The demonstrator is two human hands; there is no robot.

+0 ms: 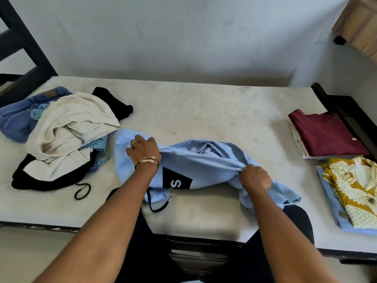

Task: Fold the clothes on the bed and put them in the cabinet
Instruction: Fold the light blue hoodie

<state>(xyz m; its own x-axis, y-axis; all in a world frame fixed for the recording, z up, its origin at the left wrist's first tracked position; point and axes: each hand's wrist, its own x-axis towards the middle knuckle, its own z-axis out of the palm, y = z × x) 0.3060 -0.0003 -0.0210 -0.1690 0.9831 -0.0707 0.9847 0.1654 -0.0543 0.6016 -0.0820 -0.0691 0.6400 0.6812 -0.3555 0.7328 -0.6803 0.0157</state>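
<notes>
A light blue hoodie point(195, 160) with a black logo patch lies crumpled across the middle of the bed point(204, 107). My left hand point(142, 152) grips its cloth at the left end. My right hand point(256, 177) pinches a bunched fold at its right end. At the left lies a heap of unfolded clothes: a cream garment point(69, 127), blue jeans point(18, 117) and black pieces point(114, 103). At the right are folded clothes: a maroon shirt point(326, 135) and a yellow patterned shirt point(355, 190) on a blue one. No cabinet is in view.
A black bed frame point(346, 111) rises at the right end and a dark frame point(22, 48) at the far left. A pale wall point(183, 37) runs behind the bed. A brown cardboard box point(361, 23) sits top right. My dark-clothed legs touch the bed's near edge.
</notes>
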